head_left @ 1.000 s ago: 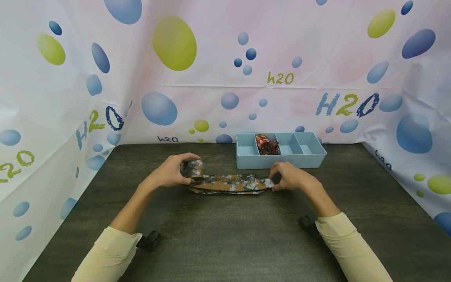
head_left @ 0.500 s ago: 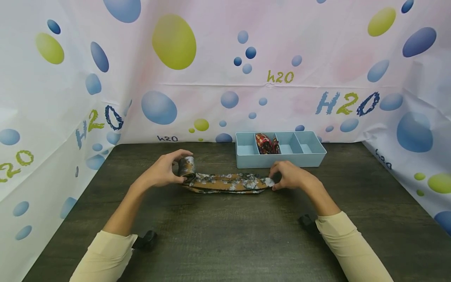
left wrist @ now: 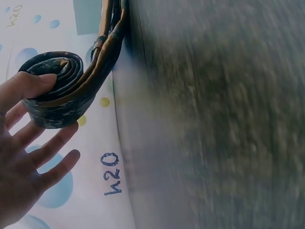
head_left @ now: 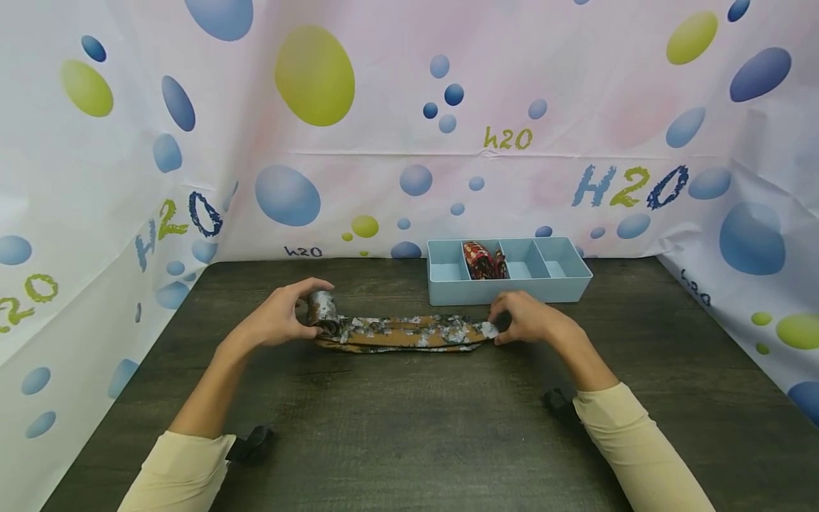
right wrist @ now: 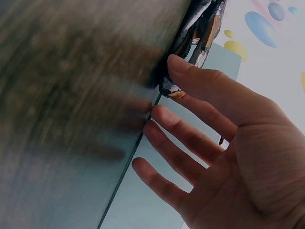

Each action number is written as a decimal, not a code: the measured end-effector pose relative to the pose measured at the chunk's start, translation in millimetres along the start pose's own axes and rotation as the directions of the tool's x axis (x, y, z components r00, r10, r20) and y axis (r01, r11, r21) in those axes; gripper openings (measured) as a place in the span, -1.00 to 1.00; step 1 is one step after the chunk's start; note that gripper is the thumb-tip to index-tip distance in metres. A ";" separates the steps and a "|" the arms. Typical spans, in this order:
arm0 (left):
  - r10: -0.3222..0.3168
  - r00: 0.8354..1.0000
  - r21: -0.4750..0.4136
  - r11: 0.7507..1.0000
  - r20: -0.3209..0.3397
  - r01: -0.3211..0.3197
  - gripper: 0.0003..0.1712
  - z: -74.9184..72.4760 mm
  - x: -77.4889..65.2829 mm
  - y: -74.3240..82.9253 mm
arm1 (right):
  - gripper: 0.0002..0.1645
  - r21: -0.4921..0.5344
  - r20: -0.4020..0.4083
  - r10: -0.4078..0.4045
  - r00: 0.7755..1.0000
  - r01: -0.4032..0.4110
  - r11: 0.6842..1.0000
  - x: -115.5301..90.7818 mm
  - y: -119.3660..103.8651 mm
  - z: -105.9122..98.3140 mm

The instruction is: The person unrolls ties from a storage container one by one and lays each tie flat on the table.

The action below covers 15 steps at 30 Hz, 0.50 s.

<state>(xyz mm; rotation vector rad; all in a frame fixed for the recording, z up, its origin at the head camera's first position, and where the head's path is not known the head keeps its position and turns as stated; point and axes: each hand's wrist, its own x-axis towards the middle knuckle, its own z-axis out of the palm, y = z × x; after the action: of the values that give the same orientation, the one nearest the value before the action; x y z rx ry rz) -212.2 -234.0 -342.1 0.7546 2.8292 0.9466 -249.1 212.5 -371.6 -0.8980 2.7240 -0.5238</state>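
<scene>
A long strip of brown cloth (head_left: 409, 331) with white and dark flowers lies crosswise on the table, folded in layers. Its left end is wound into a roll (head_left: 323, 311), which my left hand (head_left: 275, 316) grips between thumb and fingers. In the left wrist view the coil (left wrist: 59, 90) shows its spiral edge, with the thumb on it and the fingers beneath. My right hand (head_left: 523, 317) pinches the strip's right end. The right wrist view shows thumb and index finger at that folded end (right wrist: 170, 89), the other fingers spread beside it.
A light blue divided box (head_left: 508, 291) stands behind the strip, near my right hand. In one compartment sits a rolled red patterned cloth (head_left: 478, 260). A printed backdrop (head_left: 384, 107) rises along the back and sides of the dark table (head_left: 409, 427).
My left hand has moved left with the roll, and the flat stretch of cloth between the hands has grown longer. My right hand has stayed at its end.
</scene>
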 end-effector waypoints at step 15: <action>-0.076 0.984 0.111 0.992 0.162 0.059 -0.35 1.6 -1.1 -13.6 | -0.67 0.003 -0.007 -0.001 1.000 0.001 1.000 0.3 0.5 0.7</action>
<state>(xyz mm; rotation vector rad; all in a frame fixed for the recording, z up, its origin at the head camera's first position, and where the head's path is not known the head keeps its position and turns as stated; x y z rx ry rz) -216.7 -243.0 -351.4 0.7065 2.7564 0.6944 -249.4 212.5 -372.4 -0.8992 2.7282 -0.5316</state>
